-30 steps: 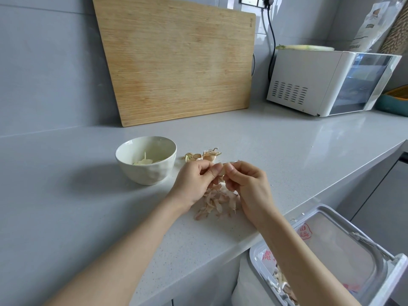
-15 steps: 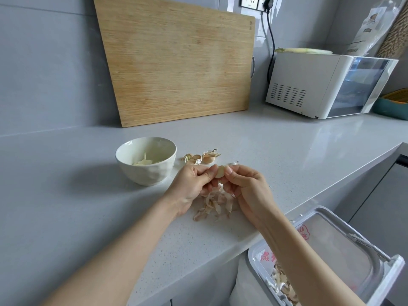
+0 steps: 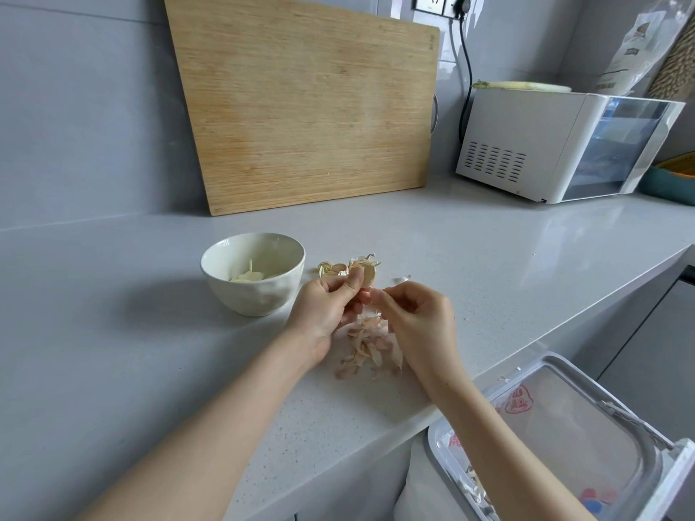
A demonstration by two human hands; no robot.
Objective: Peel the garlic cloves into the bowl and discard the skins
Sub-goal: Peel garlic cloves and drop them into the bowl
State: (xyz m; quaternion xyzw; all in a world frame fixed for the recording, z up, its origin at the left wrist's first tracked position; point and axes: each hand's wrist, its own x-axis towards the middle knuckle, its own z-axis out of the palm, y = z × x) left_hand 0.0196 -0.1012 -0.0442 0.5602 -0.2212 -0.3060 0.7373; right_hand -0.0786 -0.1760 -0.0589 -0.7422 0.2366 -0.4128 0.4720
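My left hand [image 3: 323, 312] pinches a pale garlic clove [image 3: 367, 276] between thumb and fingers, above the counter. My right hand [image 3: 417, 325] is just to its right, fingertips pinched together on a thin bit of skin [image 3: 366, 295] below the clove. Under both hands lies a heap of pinkish garlic skins [image 3: 370, 345]. The white bowl [image 3: 222, 263] stands to the left with peeled cloves [image 3: 250, 275] inside. Behind the hands lie a few unpeeled cloves and husks [image 3: 333, 268].
A white bin [image 3: 564, 377] lined with a plastic bag stands open below the counter edge at the lower right, some skins inside. A wooden cutting board [image 3: 308, 107] leans on the wall. A white appliance [image 3: 526, 144] sits at the back right.
The hands have drawn slightly apart. The clove now sticks up bare from my left fingers, and my right hand has pulled down and away to the right with a bit of skin.
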